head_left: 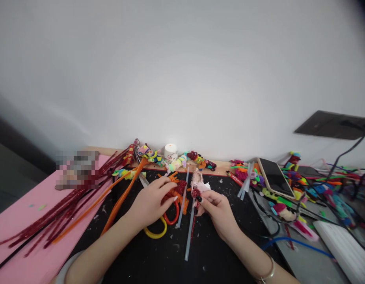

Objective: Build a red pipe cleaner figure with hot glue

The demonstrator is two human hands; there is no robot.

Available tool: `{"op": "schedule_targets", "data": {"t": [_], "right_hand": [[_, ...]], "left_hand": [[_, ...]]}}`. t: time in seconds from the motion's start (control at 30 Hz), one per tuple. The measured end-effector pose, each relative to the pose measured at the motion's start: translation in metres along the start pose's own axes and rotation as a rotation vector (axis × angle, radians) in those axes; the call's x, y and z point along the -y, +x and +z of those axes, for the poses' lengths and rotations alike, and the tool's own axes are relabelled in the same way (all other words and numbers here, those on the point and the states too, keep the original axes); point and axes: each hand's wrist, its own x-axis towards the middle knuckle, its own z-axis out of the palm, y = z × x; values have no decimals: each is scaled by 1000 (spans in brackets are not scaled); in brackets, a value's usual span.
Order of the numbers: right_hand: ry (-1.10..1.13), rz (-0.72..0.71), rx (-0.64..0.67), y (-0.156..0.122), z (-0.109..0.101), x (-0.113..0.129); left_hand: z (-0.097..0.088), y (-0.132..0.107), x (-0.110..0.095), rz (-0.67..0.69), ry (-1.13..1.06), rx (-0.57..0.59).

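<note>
My right hand (218, 209) pinches a small dark-red glittery pipe-cleaner piece (196, 193) between thumb and fingertips. A thin red strand (193, 227) hangs below it, beside a long translucent glue stick (189, 236). Just beyond the fingertips is a pale pinkish object (197, 177) whose kind I cannot make out. With fingers apart, my left hand (154, 201) hovers by a red fuzzy piece (181, 186) and orange pipe-cleaner bits (172, 193). Scissors (155, 232) with a yellow and a red handle loop lie partly hidden under it. Another glue stick (182, 201) lies between the hands.
Red glittery pipe cleaners (73, 201) and orange ones (120, 197) stretch across the pink surface (19, 221) at left. A white round container (171, 152) and colourful figures line the wall. At right are a phone (275, 177), a white keyboard (342, 248) and cables.
</note>
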Motion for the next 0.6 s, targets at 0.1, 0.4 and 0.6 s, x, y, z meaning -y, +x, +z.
{"op": "schedule_targets", "data": {"t": [0.1,0.4,0.6], "right_hand": [[2,5,8,1,0,-1],[-35,8,20,0,3,-2],[-32,-14,37,-1,2,-4]], "left_hand": [[4,1,-8,54,72,21],[24,6,-5,164,-48,45],[12,4,3,54,-248,-208]]}}
